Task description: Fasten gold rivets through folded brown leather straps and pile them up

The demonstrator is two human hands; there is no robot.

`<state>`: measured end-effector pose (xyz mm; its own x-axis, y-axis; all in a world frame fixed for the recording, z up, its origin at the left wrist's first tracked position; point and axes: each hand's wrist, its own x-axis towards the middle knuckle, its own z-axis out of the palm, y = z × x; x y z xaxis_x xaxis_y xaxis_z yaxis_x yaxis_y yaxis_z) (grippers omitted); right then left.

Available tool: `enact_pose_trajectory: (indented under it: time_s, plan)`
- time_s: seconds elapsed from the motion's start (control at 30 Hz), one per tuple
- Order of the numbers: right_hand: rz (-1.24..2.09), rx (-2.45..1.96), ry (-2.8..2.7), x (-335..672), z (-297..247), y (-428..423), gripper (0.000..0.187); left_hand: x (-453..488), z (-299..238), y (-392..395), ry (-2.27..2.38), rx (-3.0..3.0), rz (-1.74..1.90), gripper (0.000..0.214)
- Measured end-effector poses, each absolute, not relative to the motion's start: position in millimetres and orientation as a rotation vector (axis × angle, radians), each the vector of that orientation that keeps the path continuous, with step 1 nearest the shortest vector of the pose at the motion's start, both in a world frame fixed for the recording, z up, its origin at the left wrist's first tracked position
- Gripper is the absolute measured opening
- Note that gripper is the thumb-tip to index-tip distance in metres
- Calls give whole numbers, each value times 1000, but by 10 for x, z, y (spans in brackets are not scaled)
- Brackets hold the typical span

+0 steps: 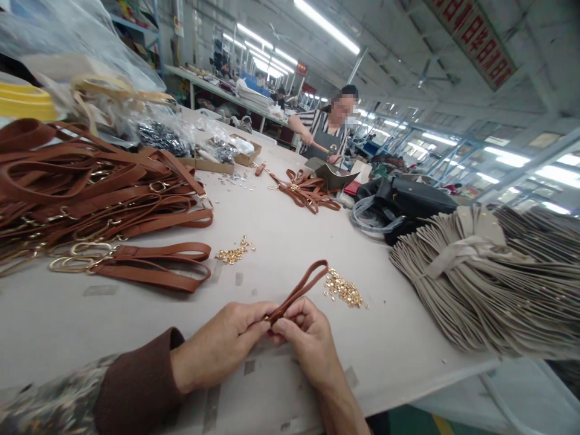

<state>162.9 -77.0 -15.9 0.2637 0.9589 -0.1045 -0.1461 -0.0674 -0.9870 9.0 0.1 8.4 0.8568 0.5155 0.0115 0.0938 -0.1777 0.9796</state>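
Taking the table (281,229) as my landmark: at its left side I see a heap of brown straps (90,187). At its near edge my left hand (222,344) and right hand (308,338) meet, both pinching the near end of one brown strap loop (301,287). Its long axis runs away and rightward, toward gold rivets (344,291). Grey pieces (475,278) lie on the table's right.

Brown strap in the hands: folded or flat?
Folded: the strap doubles into a loop, both ends pinched between left hand and right hand.
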Motion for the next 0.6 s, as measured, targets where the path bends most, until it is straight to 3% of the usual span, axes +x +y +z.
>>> enact_pose_trajectory:
  time_s: [0.3,0.6]
  plan:
    - [1200,-1317,-919,1690,-83,-786,22,86,91,-5,440,1878,378,28]
    - [796,-1614,-1089,1636,-80,-782,13,113,46,14,498,1729,465,36]
